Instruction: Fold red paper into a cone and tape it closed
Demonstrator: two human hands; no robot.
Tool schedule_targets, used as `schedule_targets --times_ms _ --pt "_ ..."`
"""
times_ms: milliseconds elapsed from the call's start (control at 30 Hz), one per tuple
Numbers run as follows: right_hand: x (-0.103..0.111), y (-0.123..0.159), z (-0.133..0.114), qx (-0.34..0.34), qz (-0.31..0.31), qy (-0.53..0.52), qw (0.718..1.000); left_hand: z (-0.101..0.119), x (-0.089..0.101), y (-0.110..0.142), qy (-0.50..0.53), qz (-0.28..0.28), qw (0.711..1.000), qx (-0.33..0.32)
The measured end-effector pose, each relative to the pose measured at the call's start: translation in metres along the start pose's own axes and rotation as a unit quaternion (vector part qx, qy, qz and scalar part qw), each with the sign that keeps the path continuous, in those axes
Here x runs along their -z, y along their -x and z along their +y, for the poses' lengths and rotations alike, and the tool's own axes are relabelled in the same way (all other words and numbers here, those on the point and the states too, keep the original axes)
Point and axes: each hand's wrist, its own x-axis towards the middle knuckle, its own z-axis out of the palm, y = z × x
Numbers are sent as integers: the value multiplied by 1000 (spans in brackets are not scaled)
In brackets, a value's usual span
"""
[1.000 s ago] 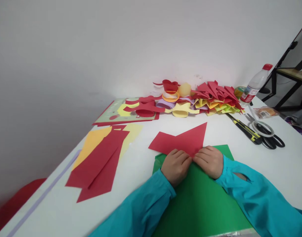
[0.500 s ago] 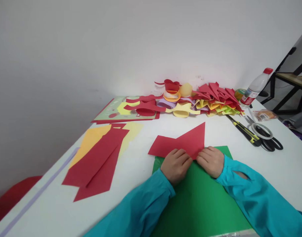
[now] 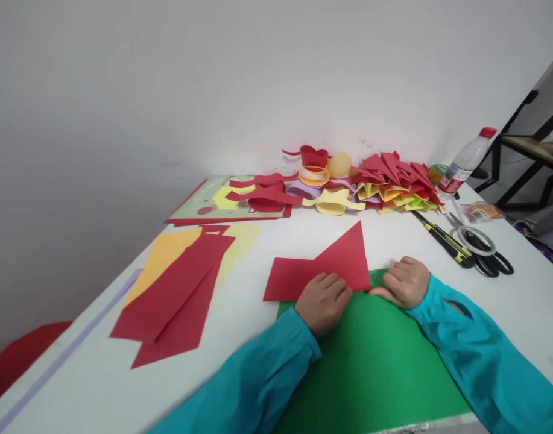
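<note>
A folded sheet of red paper (image 3: 321, 265) lies on a green board (image 3: 371, 361), its pointed flap angled up and away and its flat strip reaching left past the board's edge. My left hand (image 3: 324, 304) is closed on the near folded edge, fingers bent over the paper, with the fingertips partly hidden. At the right end of that fold is my right hand (image 3: 405, 283). Its fingers are curled in with nothing visible in them, and the thumb stretches left along the board to the paper's corner.
Red and yellow paper pieces (image 3: 172, 289) lie at left, beside a purple strip (image 3: 68, 355). Curled paper shapes (image 3: 269, 196) and a folded pile (image 3: 394, 175) line the wall. At right are a utility knife (image 3: 448, 241), scissors (image 3: 493, 263), a tape roll (image 3: 476, 240) and a bottle (image 3: 466, 163).
The right hand has drawn away to the right from the red paper's fold, thumb now extended. The paper has turned slightly and shifted left. My left hand stays nearly in place.
</note>
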Motion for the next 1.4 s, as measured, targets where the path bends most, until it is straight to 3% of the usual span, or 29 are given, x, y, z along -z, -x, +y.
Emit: schedule_targets --times_ms 100,267,367,567,767,1067,1400 --pt "5 -6 -7 -7 -31 -40 999 1 0 -1 -1 -5 1000 -4" --pt "-5 -18 -29 39 -13 -78 996 3 2 -4 -9 -1 1000 -8" --pt "-10 -17 -32 31 -10 -80 996 5 2 -7 -6 7 1000 -7" --pt "-6 -14 -23 42 -16 -87 995 2 6 -12 12 34 999 -3" --pt "-2 -10 -6 23 3 -79 997 -17 15 -7 -20 63 998 11" --pt "2 -3 6 -25 8 -87 996 -35 17 1 -75 62 995 -16" --pt "1 12 27 -91 18 -84 992 -65 30 15 -99 55 993 40"
